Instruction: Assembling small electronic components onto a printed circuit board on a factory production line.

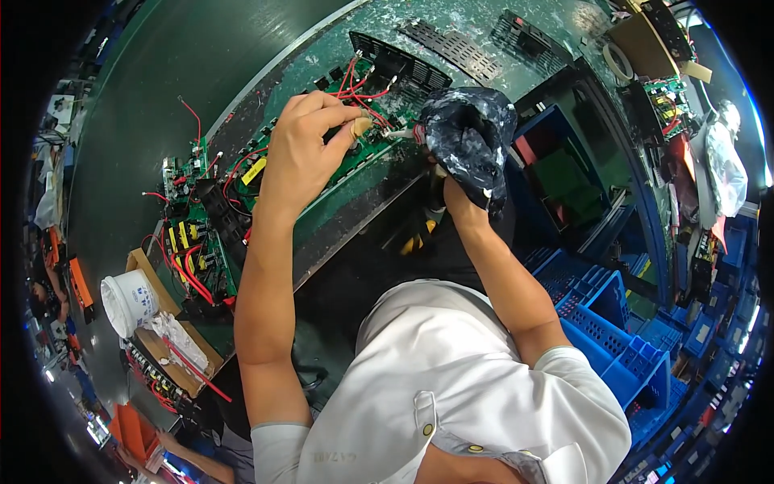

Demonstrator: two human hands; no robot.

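My left hand [306,149] is over a green circuit board [355,165], its thumb and fingers pinched together. A small tan piece [360,126] shows at its fingertips; whether it is held or worn on a finger I cannot tell. Red wires [355,90] rise from the board just beyond these fingertips. In my right hand [458,198] is a crumpled black plastic bag [468,133] smeared with white, which covers most of the fingers. A pale narrow tip [395,134] sticks out of the bag's left side toward the board.
More wired boards [189,250] lie to the left, by a white bucket [129,302] and a cardboard box [197,347]. Black slotted panels [451,50] rest on the far bench. Blue crates [617,347] are stacked at my right, below a dark frame [645,234].
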